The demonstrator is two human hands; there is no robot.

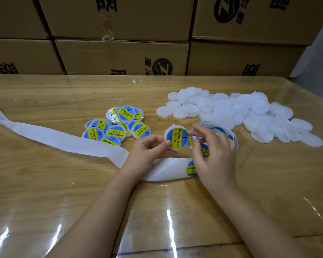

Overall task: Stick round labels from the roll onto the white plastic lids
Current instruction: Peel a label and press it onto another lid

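The left hand (149,147) pinches a round white plastic lid (176,138), already labelled, in the middle, the right hand (213,155) curls over the roll of blue-yellow labels (224,131) (gripping or not, I cannot tell), while few labelled lids (117,125) lie left and many bare white lids (235,112) wait far right.

Stacked cardboard boxes (119,53) (printed in black) line the far edge of the wooden bench (45,183) under glossy clear film.

Glossy clear film (175,220) covers the wood-grain table (45,183); matt cardboard boxes (119,56).
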